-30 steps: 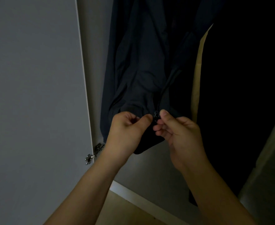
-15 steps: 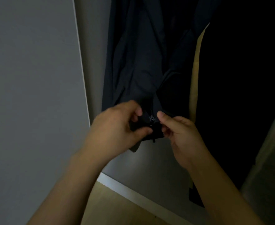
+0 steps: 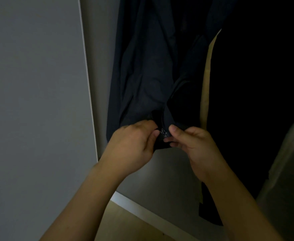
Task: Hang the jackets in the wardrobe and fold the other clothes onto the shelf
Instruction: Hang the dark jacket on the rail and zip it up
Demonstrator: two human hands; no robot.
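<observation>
Jacket: dark navy jacket (image 3: 146,70), hanging inside the wardrobe (image 3: 101,84), bunched in folds toward its lower hem, front opening running down to the hands.
Zipper: small metal zipper piece (image 3: 163,132) at the bottom of the jacket's front, between the two hands.
Left hand: left hand (image 3: 134,145), fingers curled, grip pinching the jacket's left hem edge just beside the zipper.
Right hand: right hand (image 3: 193,146), thumb and fingers pressed together on the jacket's right hem edge, touching the zipper.
Other clothes: a black garment (image 3: 255,101) hanging to the right of the jacket, deep in shadow; detail cannot be told.
Tan strip: pale tan strip (image 3: 206,80) showing between the jacket and the black garment; what it is cannot be told.
Door: grey wardrobe door (image 3: 35,101) at the left, standing open.
Floor: pale wooden floor (image 3: 128,223) below, with the wardrobe's white bottom edge (image 3: 142,208) crossing it.
</observation>
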